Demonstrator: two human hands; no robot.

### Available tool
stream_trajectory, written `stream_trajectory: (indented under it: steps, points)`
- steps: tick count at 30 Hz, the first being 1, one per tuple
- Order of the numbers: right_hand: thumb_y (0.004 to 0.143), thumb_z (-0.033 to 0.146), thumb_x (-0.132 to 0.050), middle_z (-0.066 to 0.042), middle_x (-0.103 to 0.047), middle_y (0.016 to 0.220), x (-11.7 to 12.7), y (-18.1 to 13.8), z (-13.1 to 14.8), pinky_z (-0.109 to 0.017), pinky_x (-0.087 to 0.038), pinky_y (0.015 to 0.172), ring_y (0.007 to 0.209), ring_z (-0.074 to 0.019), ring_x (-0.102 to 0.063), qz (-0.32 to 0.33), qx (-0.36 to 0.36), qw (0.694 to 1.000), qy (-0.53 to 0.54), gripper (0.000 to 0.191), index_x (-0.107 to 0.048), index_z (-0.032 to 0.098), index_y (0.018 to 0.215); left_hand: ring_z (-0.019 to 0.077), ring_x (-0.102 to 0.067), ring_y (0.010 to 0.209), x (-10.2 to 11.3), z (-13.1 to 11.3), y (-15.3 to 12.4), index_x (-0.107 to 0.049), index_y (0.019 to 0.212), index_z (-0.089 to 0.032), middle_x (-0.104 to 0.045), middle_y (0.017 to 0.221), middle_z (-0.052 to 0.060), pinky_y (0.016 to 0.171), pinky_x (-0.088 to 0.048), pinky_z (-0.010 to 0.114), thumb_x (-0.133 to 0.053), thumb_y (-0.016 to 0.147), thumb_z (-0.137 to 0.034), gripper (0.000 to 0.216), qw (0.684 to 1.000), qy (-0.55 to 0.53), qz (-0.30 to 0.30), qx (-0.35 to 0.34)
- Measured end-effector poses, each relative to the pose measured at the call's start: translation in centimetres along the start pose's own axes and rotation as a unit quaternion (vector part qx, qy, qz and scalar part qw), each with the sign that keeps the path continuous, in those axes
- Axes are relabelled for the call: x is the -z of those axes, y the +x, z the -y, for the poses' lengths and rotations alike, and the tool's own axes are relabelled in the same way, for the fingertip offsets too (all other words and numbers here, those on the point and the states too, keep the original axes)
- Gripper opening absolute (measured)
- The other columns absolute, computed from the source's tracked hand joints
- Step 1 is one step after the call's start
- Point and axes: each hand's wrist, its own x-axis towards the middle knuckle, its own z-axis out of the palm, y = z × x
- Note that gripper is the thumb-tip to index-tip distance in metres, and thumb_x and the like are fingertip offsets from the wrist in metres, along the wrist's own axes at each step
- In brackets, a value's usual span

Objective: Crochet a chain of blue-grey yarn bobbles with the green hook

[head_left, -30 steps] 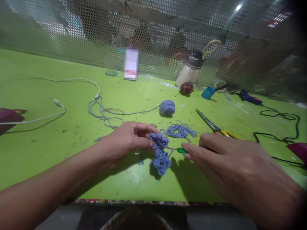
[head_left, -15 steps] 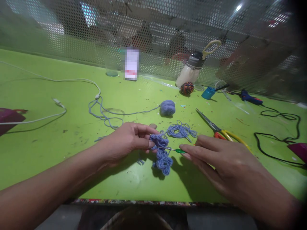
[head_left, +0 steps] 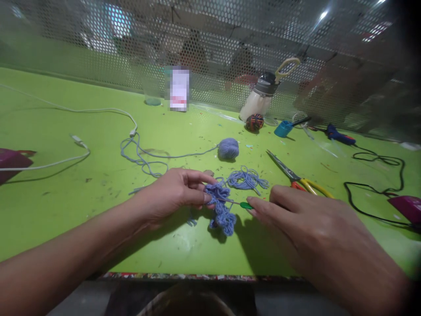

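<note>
My left hand point(head_left: 184, 191) pinches the upper part of a blue-purple crochet piece point(head_left: 224, 221), whose ruffled lower end hangs down over the table. My right hand point(head_left: 302, 215) grips a crochet hook point(head_left: 246, 205) by its green handle; the thin metal shaft points left into the stitches. The hook's tip is hidden in the yarn. Just beyond the piece lies a loose tangle of matching yarn point(head_left: 246, 179). Farther back sits a ball of the same yarn point(head_left: 228, 149), its strand trailing left in loops.
Scissors point(head_left: 289, 171) with red and yellow handles lie beyond my right hand. Along the back stand a bottle point(head_left: 258, 101), a multicoloured yarn ball point(head_left: 254, 123), a blue pot point(head_left: 283, 129) and a glue gun point(head_left: 340, 134). A white cable point(head_left: 98, 109) crosses the green table point(head_left: 158, 259) at left.
Both hands keep their grips. The crochet piece's hanging end and the hook sit slightly higher in view, and the camera view has shifted a little.
</note>
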Motion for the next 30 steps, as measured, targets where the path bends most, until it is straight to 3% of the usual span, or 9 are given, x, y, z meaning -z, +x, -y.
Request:
stream_trajectory:
  steps: [5, 11, 17, 23, 26, 30]
  points:
    - [0.094, 0.020, -0.045, -0.003, -0.048, 0.061, -0.1, 0.1, 0.4, -0.031, -0.017, 0.050, 0.049, -0.0163, -0.042, 0.007, -0.003, 1.000, -0.007, 0.029, -0.066, 0.017, 0.074, 0.0151, -0.064, 0.059, 0.1, 0.1, 0.0, -0.071, 0.087, -0.012, -0.069, 0.065, 0.004, 0.070, -0.051, 0.032, -0.077, 0.059, -0.002, 0.030, 1.000, -0.004, -0.006, -0.004]
    - [0.096, 0.020, -0.047, -0.003, -0.055, 0.065, -1.4, -0.4, -0.2, -0.029, -0.028, 0.052, 0.056, -0.0157, -0.050, 0.003, -0.039, 0.995, 0.096, 0.026, -0.072, 0.016, 0.092, 0.0146, -0.065, 0.064, 0.0, 0.0, -0.1, -0.072, 0.080, -0.011, -0.071, 0.072, 0.004, 0.074, -0.052, 0.032, -0.073, 0.059, 0.002, 0.025, 1.000, -0.019, -0.007, 0.005]
    - [0.097, 0.021, -0.049, -0.003, -0.062, 0.069, -2.4, -0.5, -1.1, -0.026, -0.040, 0.057, 0.062, -0.0138, -0.057, 0.036, -0.081, 0.966, 0.243, 0.025, -0.073, 0.017, 0.091, 0.0127, -0.064, 0.061, -0.3, -0.1, -0.1, -0.071, 0.077, -0.009, -0.071, 0.072, 0.005, 0.069, -0.052, 0.029, -0.071, 0.058, 0.005, 0.023, 0.999, -0.034, -0.004, 0.012]
    - [0.096, 0.024, -0.051, -0.003, -0.070, 0.075, -2.9, -0.4, -1.7, -0.025, -0.047, 0.060, 0.068, -0.0144, -0.063, 0.065, -0.116, 0.938, 0.321, 0.025, -0.073, 0.018, 0.085, 0.0140, -0.065, 0.061, 0.0, 0.2, 0.0, -0.071, 0.080, -0.009, -0.072, 0.074, 0.007, 0.069, -0.052, 0.031, -0.073, 0.058, 0.004, 0.025, 0.998, -0.061, 0.026, 0.008]
    - [0.095, 0.024, -0.052, -0.003, -0.071, 0.077, -2.9, -0.3, -1.9, -0.025, -0.049, 0.061, 0.069, -0.0145, -0.064, 0.060, -0.117, 0.938, 0.321, 0.025, -0.073, 0.018, 0.084, 0.0145, -0.066, 0.060, 0.2, 0.3, 0.1, -0.070, 0.082, -0.009, -0.072, 0.073, 0.007, 0.068, -0.051, 0.031, -0.075, 0.059, 0.001, 0.025, 0.998, -0.051, 0.028, 0.007]
    - [0.095, 0.020, -0.051, -0.005, -0.070, 0.078, -2.6, -0.3, -1.9, -0.025, -0.046, 0.061, 0.067, -0.0145, -0.062, 0.044, -0.072, 0.968, 0.237, 0.024, -0.073, 0.017, 0.088, 0.0154, -0.066, 0.059, 0.4, 0.5, 0.2, -0.071, 0.086, -0.009, -0.070, 0.066, 0.006, 0.066, -0.049, 0.029, -0.076, 0.062, -0.002, 0.026, 0.999, -0.022, 0.027, 0.005]
